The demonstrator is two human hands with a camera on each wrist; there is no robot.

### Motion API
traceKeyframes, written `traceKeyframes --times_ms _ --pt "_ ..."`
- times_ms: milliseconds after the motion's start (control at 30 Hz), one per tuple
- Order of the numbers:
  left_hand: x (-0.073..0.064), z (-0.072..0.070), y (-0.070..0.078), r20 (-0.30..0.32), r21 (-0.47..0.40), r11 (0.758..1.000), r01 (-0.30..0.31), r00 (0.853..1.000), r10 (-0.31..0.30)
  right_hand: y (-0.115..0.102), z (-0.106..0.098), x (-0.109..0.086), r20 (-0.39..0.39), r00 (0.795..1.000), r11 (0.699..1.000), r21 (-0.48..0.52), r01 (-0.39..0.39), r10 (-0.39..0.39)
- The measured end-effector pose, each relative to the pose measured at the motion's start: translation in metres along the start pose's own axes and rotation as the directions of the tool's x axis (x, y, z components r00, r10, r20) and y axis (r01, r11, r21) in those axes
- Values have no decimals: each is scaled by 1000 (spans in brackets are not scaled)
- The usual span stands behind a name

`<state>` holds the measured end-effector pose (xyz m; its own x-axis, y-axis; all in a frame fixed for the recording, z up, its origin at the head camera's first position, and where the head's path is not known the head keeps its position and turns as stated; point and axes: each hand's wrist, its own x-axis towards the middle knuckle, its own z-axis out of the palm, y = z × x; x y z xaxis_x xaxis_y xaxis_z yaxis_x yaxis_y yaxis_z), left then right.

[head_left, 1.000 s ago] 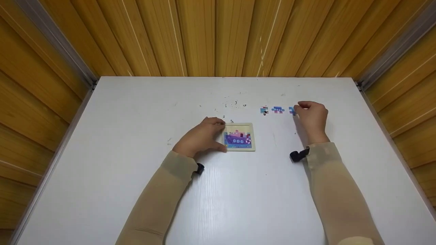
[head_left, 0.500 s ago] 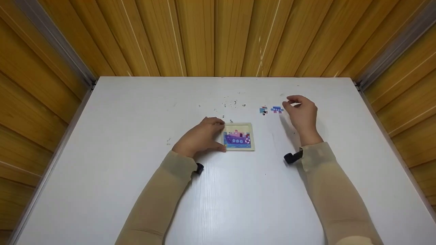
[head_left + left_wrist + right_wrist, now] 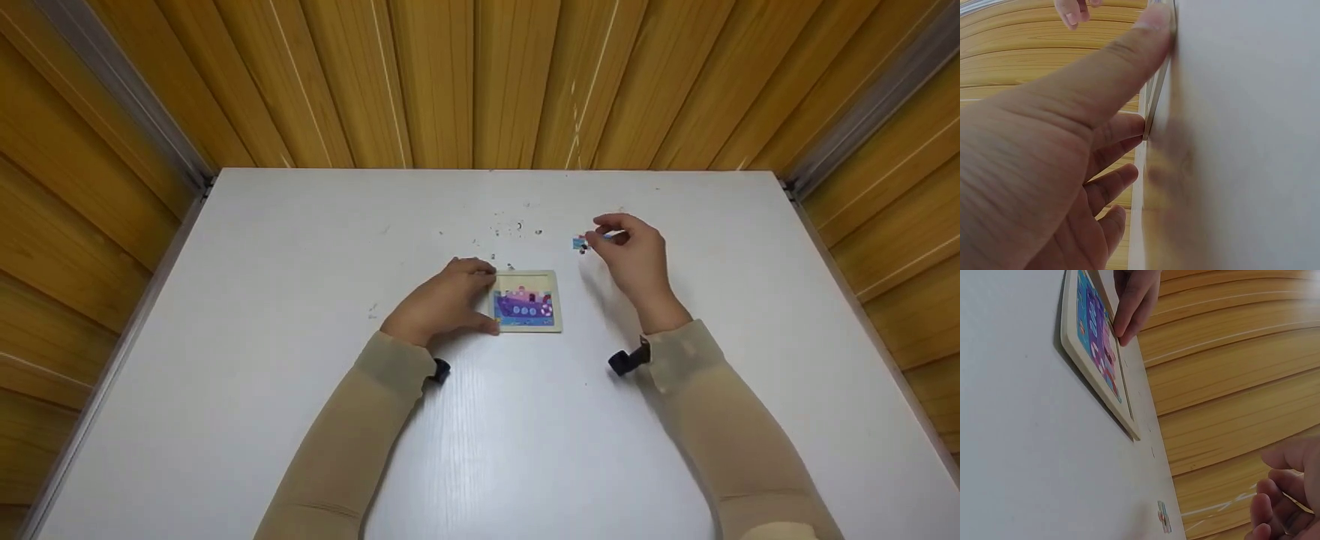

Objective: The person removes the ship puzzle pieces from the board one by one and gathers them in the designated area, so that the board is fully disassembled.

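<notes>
A small jigsaw puzzle tray (image 3: 557, 304) with a pale frame lies on the white table, its lower part filled with a purple ship picture. My left hand (image 3: 442, 300) grips the tray's left side, thumb at the near corner and fingers at the far one; the left wrist view shows the thumb (image 3: 1123, 59) against its edge. My right hand (image 3: 634, 259) hovers over the loose pieces, thumb and fingers apart and nothing seen between them in the right wrist view. A blue-and-red puzzle piece (image 3: 579, 242) lies by its fingertips. Behind them, a blue piece (image 3: 608, 237) is mostly hidden.
Small dark flecks (image 3: 517, 226) are scattered on the white table (image 3: 300, 262) behind the tray. Wood-patterned panels (image 3: 480, 82) rise beyond the table's far edge and at both sides. A black wrist camera (image 3: 628, 361) hangs under the right sleeve.
My right hand has moved left along the row of pieces, from the rightmost one towards the leftmost. It now covers most of the middle piece. The left hand and the tray have stayed still.
</notes>
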<state>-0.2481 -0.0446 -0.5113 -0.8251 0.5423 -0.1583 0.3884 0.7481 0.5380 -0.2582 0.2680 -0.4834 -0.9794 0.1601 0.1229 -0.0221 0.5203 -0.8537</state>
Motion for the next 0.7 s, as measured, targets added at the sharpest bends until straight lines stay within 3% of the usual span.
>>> traceKeyframes --times_ms 400,700 --pt "2 0 1 4 26 1000 -14 1000 14 -10 19 -15 96 995 998 59 29 -35" --pt "2 0 2 12 4 1000 17 1000 -17 -13 33 -26 202 979 998 58 18 -30"
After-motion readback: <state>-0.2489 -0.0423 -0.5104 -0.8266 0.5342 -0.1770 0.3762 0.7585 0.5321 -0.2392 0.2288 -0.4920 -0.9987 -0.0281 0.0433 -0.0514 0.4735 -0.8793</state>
